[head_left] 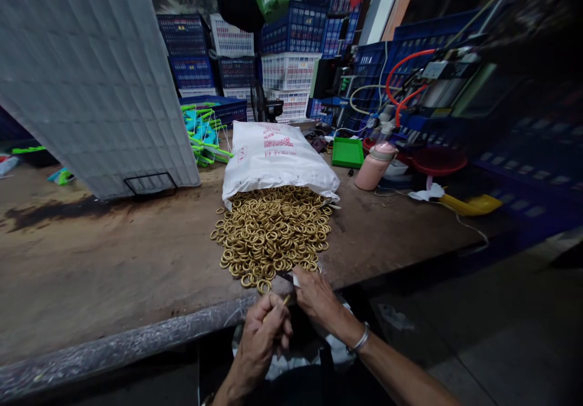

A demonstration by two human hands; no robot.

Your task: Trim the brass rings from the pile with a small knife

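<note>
1. Rings [268, 236]: brass-look metal, smooth, semi-glossy.
2. Sack [277, 166]: plas., creased, low sheen.
3. Desk [136, 254]: matt wood, stained; edge w/ shiny, crinkly plas. film [136, 340].
4. Bracelet [361, 338]: polished metal.
5. Tray [347, 153]: smooth plas.

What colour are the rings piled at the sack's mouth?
The rings are brassy gold, seen best in the head view.
</note>
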